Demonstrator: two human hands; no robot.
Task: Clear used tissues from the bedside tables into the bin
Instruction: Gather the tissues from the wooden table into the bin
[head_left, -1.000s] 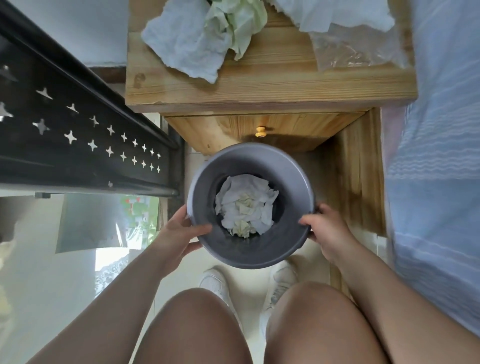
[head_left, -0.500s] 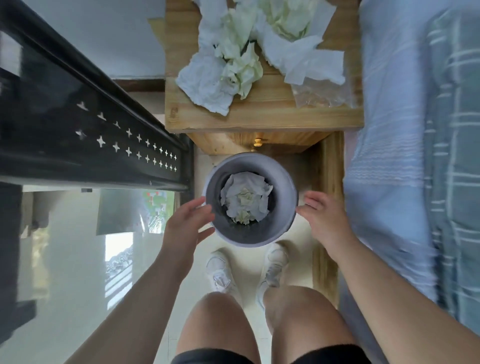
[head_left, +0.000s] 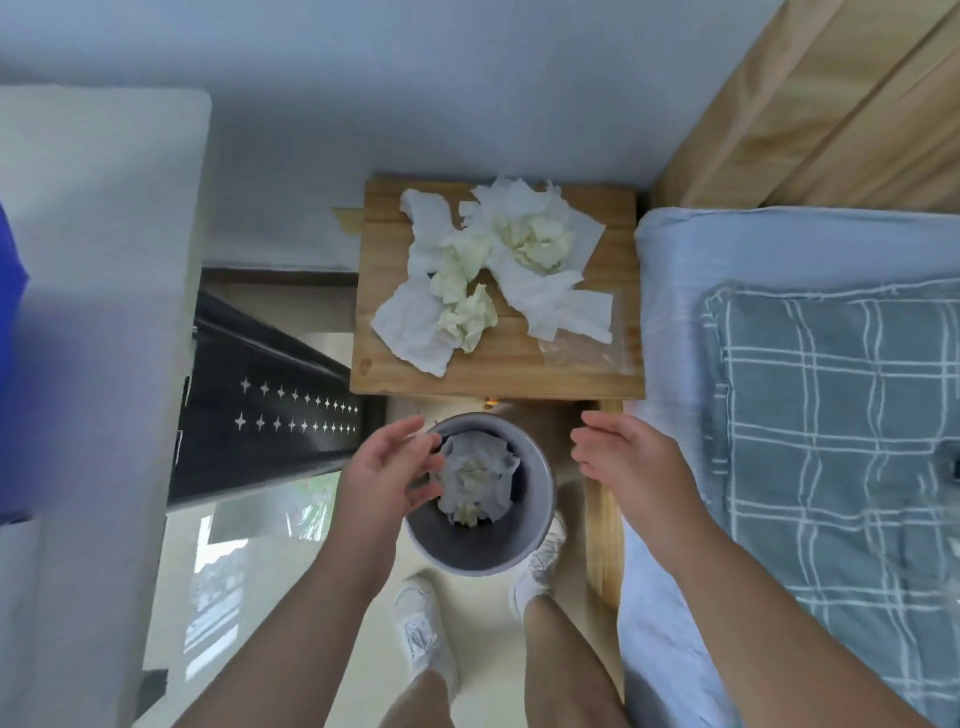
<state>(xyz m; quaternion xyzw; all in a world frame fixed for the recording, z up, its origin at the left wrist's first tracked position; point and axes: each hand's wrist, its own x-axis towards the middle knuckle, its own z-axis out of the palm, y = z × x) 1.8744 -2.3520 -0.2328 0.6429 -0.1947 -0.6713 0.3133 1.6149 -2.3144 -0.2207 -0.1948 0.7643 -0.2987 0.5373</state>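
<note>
Head view: left hand (head_left: 389, 467) and right hand (head_left: 631, 460) were spread, empty. Tissues (head_left: 493, 275) beyond them looked soft, light; pinch a lump.

crumpled tissues (head_left: 488, 275) and clear plastic (head_left: 582, 345) lie on the wooden bedside table (head_left: 498, 376).

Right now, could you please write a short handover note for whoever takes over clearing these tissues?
Left hand: open, empty, over the left rim of the bin.
Right hand: open, empty, to the right of the bin, apart from it.
Bin: on the floor in front of the bedside table, by the person's feet.
Done: some crumpled tissues lie in the bin.
Left: a pile of used tissues on the table top, beside a clear plastic wrapper; bin the pile.
</note>
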